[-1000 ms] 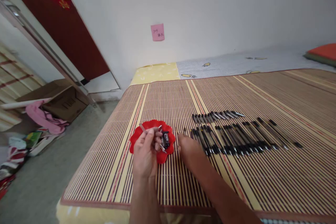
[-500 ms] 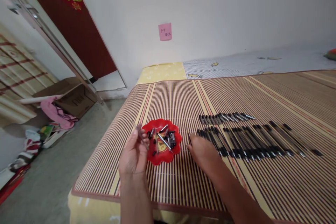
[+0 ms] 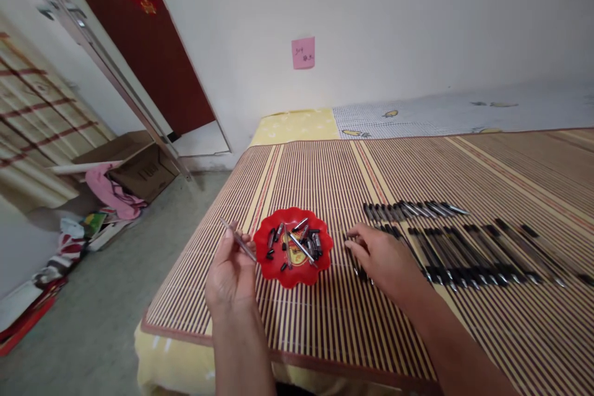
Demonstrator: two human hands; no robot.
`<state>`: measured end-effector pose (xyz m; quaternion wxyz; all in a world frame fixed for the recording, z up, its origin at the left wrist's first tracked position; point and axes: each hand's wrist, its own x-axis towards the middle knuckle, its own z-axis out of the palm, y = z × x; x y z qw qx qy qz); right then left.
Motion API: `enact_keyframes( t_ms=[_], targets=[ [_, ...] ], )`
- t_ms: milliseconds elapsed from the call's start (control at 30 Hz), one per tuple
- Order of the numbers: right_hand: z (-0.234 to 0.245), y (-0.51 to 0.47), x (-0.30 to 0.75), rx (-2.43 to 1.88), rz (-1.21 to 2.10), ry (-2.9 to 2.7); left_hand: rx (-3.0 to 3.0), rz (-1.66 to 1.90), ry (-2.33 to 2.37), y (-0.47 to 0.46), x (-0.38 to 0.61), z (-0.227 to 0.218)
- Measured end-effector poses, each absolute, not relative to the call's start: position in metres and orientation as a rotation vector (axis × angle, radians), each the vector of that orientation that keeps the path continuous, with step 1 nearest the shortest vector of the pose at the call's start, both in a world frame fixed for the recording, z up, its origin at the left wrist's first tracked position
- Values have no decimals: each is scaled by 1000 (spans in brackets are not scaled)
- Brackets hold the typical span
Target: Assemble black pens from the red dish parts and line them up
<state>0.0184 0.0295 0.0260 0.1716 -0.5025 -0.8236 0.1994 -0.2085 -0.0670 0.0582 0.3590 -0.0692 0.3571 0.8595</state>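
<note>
My left hand (image 3: 229, 275) is closed on a thin clear pen refill (image 3: 237, 239), held just left of a red scalloped dish (image 3: 293, 270) that carries several small black and silver pen parts (image 3: 297, 243). My right hand (image 3: 383, 258) rests on the striped bamboo mat (image 3: 325, 322), fingers curled over the left end of a long row of black pens (image 3: 464, 247). What those fingers grip, if anything, is hidden. A shorter row of silver-tipped pen pieces (image 3: 411, 209) lies behind the long row.
The mat covers a bed whose near edge (image 3: 278, 362) and left edge drop to a grey floor (image 3: 93, 315). A cardboard box (image 3: 134, 164), pink cloth and clutter lie on the floor at left. A pink note (image 3: 303, 52) is stuck on the white wall.
My left hand lifted the refill out of the dish and drew it left. My right hand slid right onto the end of the pen row. The camera turned left.
</note>
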Motion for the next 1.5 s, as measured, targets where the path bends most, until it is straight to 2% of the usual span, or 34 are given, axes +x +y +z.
enact_keyframes(
  t_ms=[267,500,767,833,967,1100,1267,1500],
  targets=[
    [43,30,-24,-950,783,-2459,-84,2222,886,-69,-217,46],
    [34,24,-85,-670,705,-2833,-59,2255,869,-68,-220,41],
    [26,19,-105,-642,591,-2949,-99,2244,811,-65,-219,40],
    [29,22,-94,-670,692,-2842,-99,2220,810,-64,-217,39],
    [35,23,-57,-797,1168,-2239,-73,2207,829,-60,-206,42],
    [36,14,-19,-816,1391,-1793,23,2200,839,-53,-187,48],
    [34,4,8,-828,1398,-1542,139,2133,883,-47,-165,54],
    [39,9,12,-798,1347,-1466,206,2073,930,-42,-146,52]
  ],
)
